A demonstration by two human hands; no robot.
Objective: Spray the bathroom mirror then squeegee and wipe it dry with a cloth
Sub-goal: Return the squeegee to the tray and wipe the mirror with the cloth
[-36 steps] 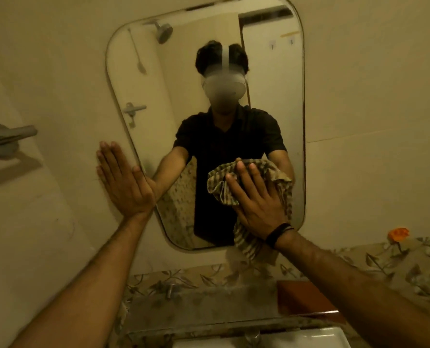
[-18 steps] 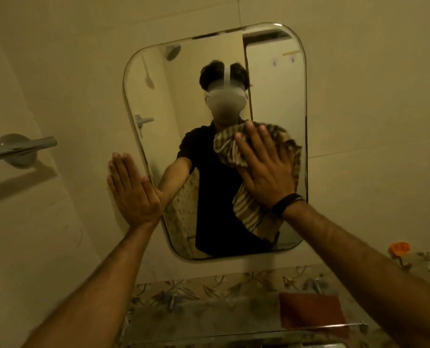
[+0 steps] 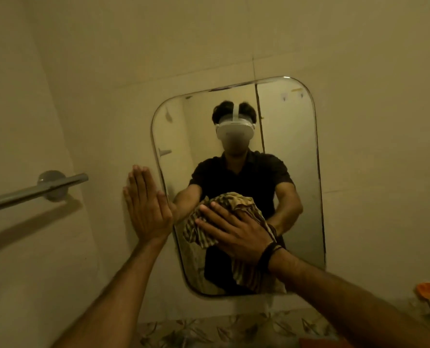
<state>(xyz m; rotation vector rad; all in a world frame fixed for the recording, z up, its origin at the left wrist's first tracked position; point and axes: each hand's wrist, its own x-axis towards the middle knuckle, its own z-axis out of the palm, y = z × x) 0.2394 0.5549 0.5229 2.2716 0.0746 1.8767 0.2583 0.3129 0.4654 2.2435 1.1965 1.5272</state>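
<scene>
A rounded rectangular mirror hangs on the cream tiled wall and reflects a person in a dark shirt. My right hand presses a striped brown cloth flat against the lower left part of the glass, fingers spread and pointing left. The cloth's loose end hangs down below my wrist. My left hand lies flat and open on the wall just left of the mirror's edge, fingers together and pointing up. No spray bottle or squeegee is in view.
A chrome towel bar sticks out from the left wall. Below the mirror runs a band of leaf-patterned tile. An orange flower motif shows at the lower right.
My right hand has swept the cloth from the mirror's right side down and to the left. The view has tilted up, so the mirror sits lower in frame. My left hand stays on the wall.
</scene>
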